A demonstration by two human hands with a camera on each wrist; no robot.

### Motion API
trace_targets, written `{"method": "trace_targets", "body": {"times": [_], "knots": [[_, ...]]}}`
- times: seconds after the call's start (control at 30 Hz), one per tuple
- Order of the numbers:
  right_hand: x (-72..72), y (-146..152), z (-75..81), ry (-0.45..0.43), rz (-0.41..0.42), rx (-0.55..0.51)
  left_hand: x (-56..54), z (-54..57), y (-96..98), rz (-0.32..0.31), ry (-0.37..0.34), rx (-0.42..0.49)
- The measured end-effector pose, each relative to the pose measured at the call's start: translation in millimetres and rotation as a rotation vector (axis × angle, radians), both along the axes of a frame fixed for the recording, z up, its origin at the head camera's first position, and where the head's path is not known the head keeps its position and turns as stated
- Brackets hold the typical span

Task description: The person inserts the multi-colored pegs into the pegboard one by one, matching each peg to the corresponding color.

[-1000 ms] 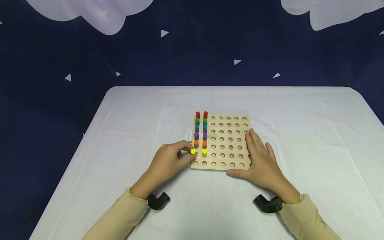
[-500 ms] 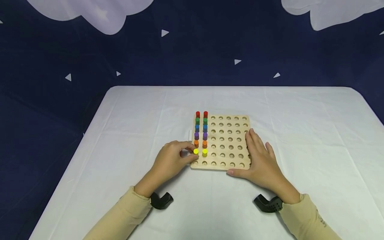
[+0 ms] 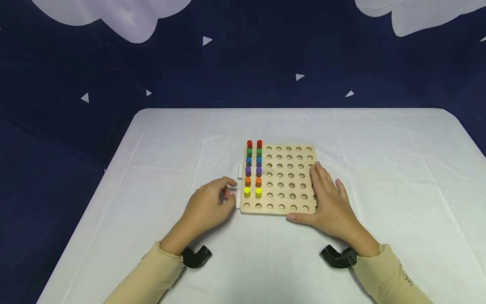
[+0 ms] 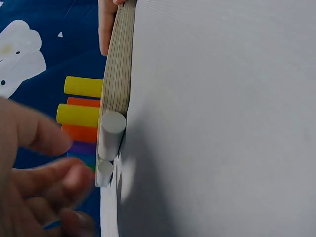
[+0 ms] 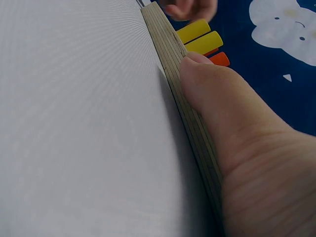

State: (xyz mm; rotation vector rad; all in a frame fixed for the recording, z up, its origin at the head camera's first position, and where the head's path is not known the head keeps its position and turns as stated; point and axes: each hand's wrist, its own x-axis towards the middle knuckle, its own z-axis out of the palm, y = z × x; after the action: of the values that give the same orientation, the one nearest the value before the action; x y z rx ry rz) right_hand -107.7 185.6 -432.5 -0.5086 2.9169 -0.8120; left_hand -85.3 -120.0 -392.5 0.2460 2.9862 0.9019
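Note:
A wooden pegboard point(image 3: 275, 211) lies on the table, its two left columns filled from the far end with matching red, green, blue, purple, orange and yellow pegs. The left yellow peg point(image 3: 247, 192) stands upright in its hole beside the other yellow peg point(image 3: 258, 193). Just left of the board my left hand point(image 3: 206, 204) is loosely bent, thumb and forefinger apart with nothing between them. Two white pegs point(image 4: 113, 136) lie along the board's left edge, close to those fingertips. My right hand point(image 3: 330, 207) rests against the board's right side, thumb point(image 5: 197, 81) at the near edge.
A white cloth point(image 3: 398, 169) covers the table. Behind it hangs a dark blue backdrop point(image 3: 250, 67) with white clouds and triangles. Each wrist carries a black device point(image 3: 196, 256). The board's nearest row and its right-hand columns show bare holes.
My left hand lowered the pinched yellow peg into the left column, let it go and drew back left. Both white pegs now show more fully. The right hand stayed in place.

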Motion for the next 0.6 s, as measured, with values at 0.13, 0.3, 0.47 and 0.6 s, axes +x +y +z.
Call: {"method": "trace_targets", "body": {"times": [0.13, 0.3, 0.47, 0.6], "knots": [[0.1, -0.1, 1.1, -0.001, 0.001, 0.001, 4.8, -1.5, -2.2, -0.048, -0.086, -0.081], [0.6, -0.1, 1.8, 0.000, 0.003, -0.004, 7.9, -2.6, -1.0, -0.060, -0.108, -0.080], [0.7, -0.4, 1.8, -0.001, 0.003, -0.005, 8.9, -1.9, -0.2, -0.031, -0.121, -0.004], [0.3, -0.3, 2.0, -0.002, 0.001, -0.004, 9.2, -1.6, -0.8, -0.034, -0.125, 0.065]]}}
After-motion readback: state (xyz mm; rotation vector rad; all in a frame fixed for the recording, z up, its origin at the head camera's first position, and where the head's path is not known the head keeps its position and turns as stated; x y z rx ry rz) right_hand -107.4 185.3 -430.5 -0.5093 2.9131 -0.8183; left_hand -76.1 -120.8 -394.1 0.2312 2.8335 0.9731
